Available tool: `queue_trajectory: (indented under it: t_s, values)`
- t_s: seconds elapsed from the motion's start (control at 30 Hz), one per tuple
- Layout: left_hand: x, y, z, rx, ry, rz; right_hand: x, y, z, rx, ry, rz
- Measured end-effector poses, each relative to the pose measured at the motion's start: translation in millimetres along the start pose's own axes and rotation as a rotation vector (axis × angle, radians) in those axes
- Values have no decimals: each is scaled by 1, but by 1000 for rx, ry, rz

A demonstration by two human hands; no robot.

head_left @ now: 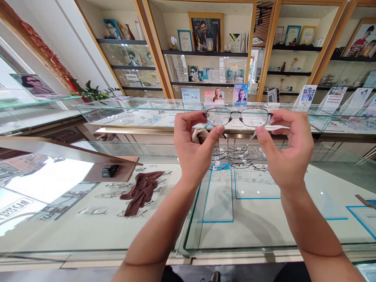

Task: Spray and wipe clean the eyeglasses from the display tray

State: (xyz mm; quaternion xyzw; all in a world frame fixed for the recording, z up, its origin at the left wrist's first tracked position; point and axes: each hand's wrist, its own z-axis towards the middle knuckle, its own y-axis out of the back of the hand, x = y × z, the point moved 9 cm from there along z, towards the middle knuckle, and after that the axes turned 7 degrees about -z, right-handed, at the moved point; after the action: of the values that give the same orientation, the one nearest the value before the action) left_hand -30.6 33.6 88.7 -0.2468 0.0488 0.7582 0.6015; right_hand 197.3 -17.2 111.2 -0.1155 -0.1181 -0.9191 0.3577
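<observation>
A pair of thin dark-framed eyeglasses [235,113] is held up level in front of me, above the glass counter. My left hand [192,143] pinches the frame at its left hinge between thumb and fingers. A light beige cloth [200,135] is tucked in that same palm, partly hidden by the thumb. On the other side, my right hand [289,145] grips the right hinge, with a pale tag or temple tip [253,135] showing by the thumb. Both lenses look clear.
Below is a glass display counter [255,231] with rows of eyeglasses [239,156] inside. A brown cloth [142,194] lies on the left counter, near a wood-framed mirror [49,184]. Across the aisle stands another glass showcase [141,117], with shelves [205,53] behind.
</observation>
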Motion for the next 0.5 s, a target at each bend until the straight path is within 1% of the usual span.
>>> queue_trajectory:
  t_s: [0.2, 0.5]
  values:
    - [-2, 2, -2, -39, -20, -4, -4, -3, -1, 29, -36, 40]
    - [-12, 4, -6, -105, -97, 48, -22, -17, -1, 138, -147, 142]
